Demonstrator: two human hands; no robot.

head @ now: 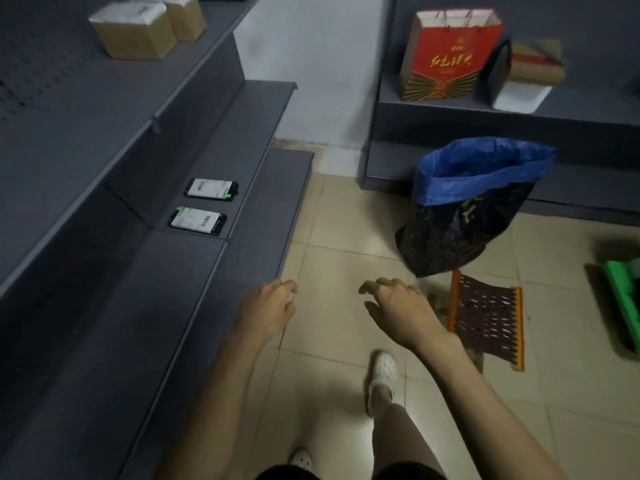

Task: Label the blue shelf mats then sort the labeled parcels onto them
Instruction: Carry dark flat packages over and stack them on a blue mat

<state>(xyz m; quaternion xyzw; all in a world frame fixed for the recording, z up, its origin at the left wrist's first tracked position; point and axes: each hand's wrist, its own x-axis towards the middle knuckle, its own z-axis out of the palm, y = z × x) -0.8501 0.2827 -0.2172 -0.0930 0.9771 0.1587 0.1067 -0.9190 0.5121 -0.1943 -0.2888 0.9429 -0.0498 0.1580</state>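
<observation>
Parcels (212, 191) with labels lying flat on our grey shelf (194, 258), our left hand (268, 308) and right hand (398, 308) hovering over floor tiles, fingers loosely curled, holding nothing

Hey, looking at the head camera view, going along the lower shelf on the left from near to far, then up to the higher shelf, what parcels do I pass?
Near black parcel → far black parcel → on the higher shelf, front cardboard box → rear cardboard box.
</observation>
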